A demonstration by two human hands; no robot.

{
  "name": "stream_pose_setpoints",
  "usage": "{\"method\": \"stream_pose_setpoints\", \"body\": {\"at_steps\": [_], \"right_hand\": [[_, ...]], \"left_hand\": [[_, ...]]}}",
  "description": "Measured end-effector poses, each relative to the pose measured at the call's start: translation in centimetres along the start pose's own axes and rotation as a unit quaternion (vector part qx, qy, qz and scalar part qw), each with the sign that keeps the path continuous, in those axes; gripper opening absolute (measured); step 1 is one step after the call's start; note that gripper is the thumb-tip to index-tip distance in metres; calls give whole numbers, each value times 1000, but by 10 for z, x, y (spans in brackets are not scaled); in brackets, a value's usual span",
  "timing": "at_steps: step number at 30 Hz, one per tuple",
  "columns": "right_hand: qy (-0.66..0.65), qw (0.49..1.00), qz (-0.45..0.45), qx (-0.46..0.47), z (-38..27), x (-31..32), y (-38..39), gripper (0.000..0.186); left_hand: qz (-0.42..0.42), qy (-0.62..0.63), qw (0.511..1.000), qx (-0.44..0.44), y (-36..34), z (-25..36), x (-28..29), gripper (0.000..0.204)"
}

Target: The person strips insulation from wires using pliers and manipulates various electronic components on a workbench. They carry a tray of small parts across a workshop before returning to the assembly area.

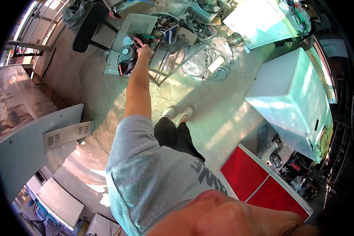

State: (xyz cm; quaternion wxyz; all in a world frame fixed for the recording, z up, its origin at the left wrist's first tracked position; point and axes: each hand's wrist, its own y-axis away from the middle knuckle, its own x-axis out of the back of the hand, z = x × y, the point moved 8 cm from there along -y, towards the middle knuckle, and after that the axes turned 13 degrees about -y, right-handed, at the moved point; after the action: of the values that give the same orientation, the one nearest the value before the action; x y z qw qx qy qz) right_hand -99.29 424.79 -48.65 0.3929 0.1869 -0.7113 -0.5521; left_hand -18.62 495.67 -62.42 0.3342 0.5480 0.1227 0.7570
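Note:
My left hand [144, 50] reaches over a low workbench made of a pale metal panel [139, 21]. Its fingers are closed round a pink-handled tool [137, 41] that looks like pliers; its working end is too small to make out. Just left of the hand sits a round pale motor-like part [126, 53], with a light blue round piece [128, 41] above it. A green strip [148, 36] lies right by the tool. Below the round part is a dark item with red edges [124, 70]. My right hand does not show.
A black chair [89, 29] stands left of the bench. Behind it are a tub of metal scraps [166, 23] and a tray of parts [200, 24]. Plastic bags [204, 63] lie on the floor. White appliance casings [287, 90] and a red-panelled cabinet [246, 173] stand at right.

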Motion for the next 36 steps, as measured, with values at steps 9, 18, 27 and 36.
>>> {"method": "stream_pose_setpoints", "body": {"at_steps": [9,18,27,36], "right_hand": [[108,907,-122,388,-218,-238,98,40],[-106,829,-414,360,-216,-358,268,75],[-365,769,-275,447,-145,-173,308,35],[-830,520,-103,170,199,27,132,13]], "left_hand": [[13,159,929,-334,138,28,48,54],[-579,95,687,-429,544,-104,28,49],[-582,-263,296,-710,741,-182,55,58],[-445,-387,-80,-804,901,-360,-5,51]]}}
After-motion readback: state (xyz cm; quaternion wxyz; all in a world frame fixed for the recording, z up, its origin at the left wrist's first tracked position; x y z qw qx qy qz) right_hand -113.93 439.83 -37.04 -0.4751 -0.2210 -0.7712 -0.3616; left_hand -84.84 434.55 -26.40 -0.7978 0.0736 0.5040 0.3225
